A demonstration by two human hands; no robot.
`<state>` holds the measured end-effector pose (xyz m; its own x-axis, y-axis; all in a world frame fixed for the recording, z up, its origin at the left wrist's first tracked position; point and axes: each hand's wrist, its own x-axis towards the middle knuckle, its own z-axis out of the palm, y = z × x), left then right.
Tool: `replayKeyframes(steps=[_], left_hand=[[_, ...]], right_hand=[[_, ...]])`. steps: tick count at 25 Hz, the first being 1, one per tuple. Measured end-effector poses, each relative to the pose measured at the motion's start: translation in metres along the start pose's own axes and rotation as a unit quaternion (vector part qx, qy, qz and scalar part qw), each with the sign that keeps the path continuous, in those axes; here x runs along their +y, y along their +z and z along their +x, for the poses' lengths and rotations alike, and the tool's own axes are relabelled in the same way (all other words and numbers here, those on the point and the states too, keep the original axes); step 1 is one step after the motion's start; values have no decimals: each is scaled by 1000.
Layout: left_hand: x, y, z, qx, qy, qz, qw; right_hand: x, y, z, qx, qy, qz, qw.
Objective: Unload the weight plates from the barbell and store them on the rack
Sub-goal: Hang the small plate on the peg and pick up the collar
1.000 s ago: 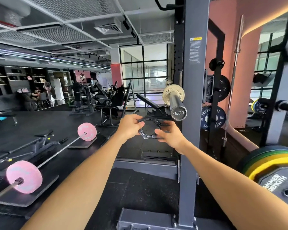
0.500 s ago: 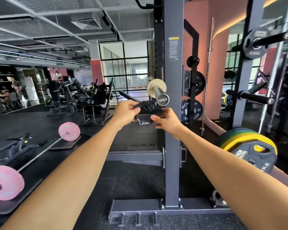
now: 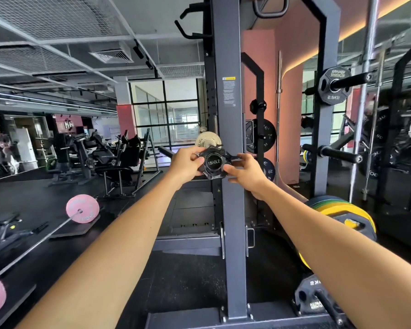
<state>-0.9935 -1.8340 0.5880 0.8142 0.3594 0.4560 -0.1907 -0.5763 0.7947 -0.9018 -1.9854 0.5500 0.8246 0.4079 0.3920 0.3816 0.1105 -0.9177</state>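
Observation:
A black barbell collar [image 3: 212, 173] now rings the end of the barbell sleeve [image 3: 214, 163], whose cap reads 1500LB. My left hand [image 3: 186, 163] grips the collar's left side. My right hand [image 3: 246, 173] pinches its lever on the right. Behind the collar a small cream plate [image 3: 205, 138] sits on the same sleeve. Black plates [image 3: 262, 135] hang on pegs of the grey rack upright [image 3: 230, 210]. Lower right, a stack of yellow, green and black plates [image 3: 342, 210] stands on a storage peg.
A 2.5 kg plate [image 3: 333, 85] hangs on a high peg at right, with a bare peg [image 3: 337, 154] below it. A barbell with pink plates [image 3: 82, 208] lies on the floor at left. Benches and machines fill the far room.
Both hands carried the collar up and onto the sleeve end; before, it was held below the cap. The view has swung right, showing more of the rack.

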Motion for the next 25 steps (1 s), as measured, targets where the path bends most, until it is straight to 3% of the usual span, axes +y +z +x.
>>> replayKeyframes(steps=[6,10,25], left_hand=[[-10,6,12,22,5,16,1000],[-21,10,33,29,0,8,1000],[-84,38,154,113,39,83,989]], right_hand=[[12,4,20,32,-2,-20,999],[22,7,45,44,37,28,998],[81,12,172,-2,41,39,998]])
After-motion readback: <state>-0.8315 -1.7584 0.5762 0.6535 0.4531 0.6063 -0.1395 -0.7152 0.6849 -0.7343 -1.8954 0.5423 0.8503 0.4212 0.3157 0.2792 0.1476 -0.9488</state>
